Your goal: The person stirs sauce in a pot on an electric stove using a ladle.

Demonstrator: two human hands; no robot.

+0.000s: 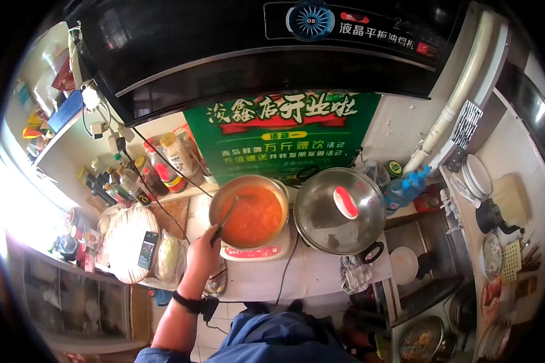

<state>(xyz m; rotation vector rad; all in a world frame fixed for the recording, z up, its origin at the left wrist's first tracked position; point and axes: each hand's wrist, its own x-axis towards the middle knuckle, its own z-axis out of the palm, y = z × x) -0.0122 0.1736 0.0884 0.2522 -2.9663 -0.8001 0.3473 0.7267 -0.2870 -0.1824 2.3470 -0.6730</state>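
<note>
My left hand [204, 249] is closed around the dark handle of a ladle [229, 211], with a dark band on the wrist. The ladle slants into a metal pot [213, 209], its head partly hidden in the orange-red soup [257, 216]. Under the pot is a white electric cooker [257, 253] with a red-marked front. Just right of it, a wide pan with a glass lid [324, 212] and a red-and-white knob stands on the counter. My right hand does not appear in view.
Left of the pot, a phone [147, 249] lies on a round woven board [126, 245] beside a plastic-wrapped item [171, 260]. Sauce bottles [165, 172] line the back. A cable [289, 272] crosses the counter. At right are a sink [427, 242] and stacked plates [477, 176]; a range hood [254, 60] hangs above.
</note>
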